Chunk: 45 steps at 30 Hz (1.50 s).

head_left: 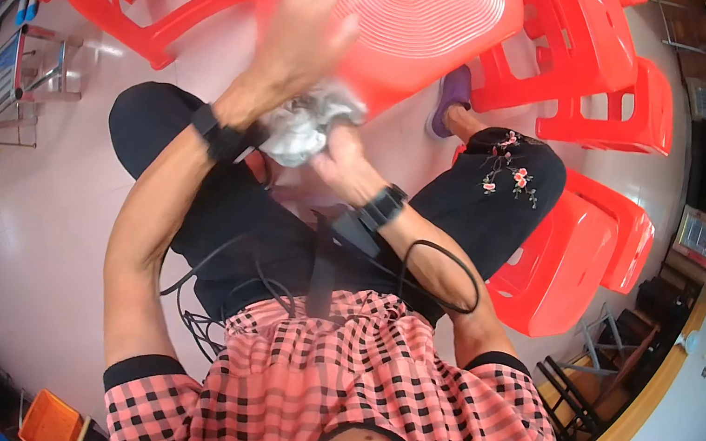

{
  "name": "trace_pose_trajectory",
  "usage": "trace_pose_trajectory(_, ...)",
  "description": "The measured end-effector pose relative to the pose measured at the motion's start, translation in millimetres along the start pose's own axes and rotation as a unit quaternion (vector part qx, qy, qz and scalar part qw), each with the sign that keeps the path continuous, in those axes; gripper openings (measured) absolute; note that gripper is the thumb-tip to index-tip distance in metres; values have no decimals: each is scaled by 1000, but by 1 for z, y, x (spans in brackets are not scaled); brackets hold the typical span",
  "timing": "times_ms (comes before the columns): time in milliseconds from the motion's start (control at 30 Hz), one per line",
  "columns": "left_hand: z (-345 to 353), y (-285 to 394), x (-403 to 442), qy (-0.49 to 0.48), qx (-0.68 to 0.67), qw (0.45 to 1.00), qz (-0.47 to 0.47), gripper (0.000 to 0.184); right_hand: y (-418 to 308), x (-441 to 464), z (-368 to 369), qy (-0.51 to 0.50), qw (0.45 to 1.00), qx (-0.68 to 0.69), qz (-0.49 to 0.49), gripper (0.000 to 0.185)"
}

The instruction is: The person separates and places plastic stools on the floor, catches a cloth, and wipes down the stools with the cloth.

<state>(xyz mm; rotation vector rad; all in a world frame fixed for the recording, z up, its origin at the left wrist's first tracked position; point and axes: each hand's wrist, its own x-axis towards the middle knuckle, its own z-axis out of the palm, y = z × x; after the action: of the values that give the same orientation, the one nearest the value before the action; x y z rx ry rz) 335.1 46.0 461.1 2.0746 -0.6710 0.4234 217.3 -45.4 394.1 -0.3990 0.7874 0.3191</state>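
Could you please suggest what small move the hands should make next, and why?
I would probably raise the crumpled cloth in the right hand onto the ringed seat of the nearest red stool: the cloth sits bunched by its near edge, and the left hand, though blurred, seems to hold nothing.

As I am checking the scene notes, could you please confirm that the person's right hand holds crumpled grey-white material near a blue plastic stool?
Not quite: the plastic stool is red, not blue, as the head view shows; the right hand does hold crumpled grey-white material near it.
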Motion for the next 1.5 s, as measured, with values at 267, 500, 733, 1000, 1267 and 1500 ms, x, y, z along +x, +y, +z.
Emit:
trace_pose_trajectory(267,-48,53,-87,-105,-286,922,-239,56,-53,-85,51,-165,695,-608,-346,22)
trace_pose_trajectory(500,-48,18,-89,29,-362,866,-344,33,-106,-74,67,-126,351,-799,-471,19)
trace_pose_trajectory(733,-25,-71,-13,172,-391,870,-247,34,-152,-22,54,-71,353,-697,-620,12)
trace_pose_trajectory(1000,-5,-57,15,218,164,962,24,41,-148,-46,59,-61,340,-716,-607,10)
trace_pose_trajectory(1267,18,-162,-45,147,-282,916,-245,35,-137,-64,67,-58,324,-733,-595,11)
trace_pose_trajectory(1500,70,-226,-127,188,-221,892,-347,28,-129,-73,68,-39,341,-745,-573,11)
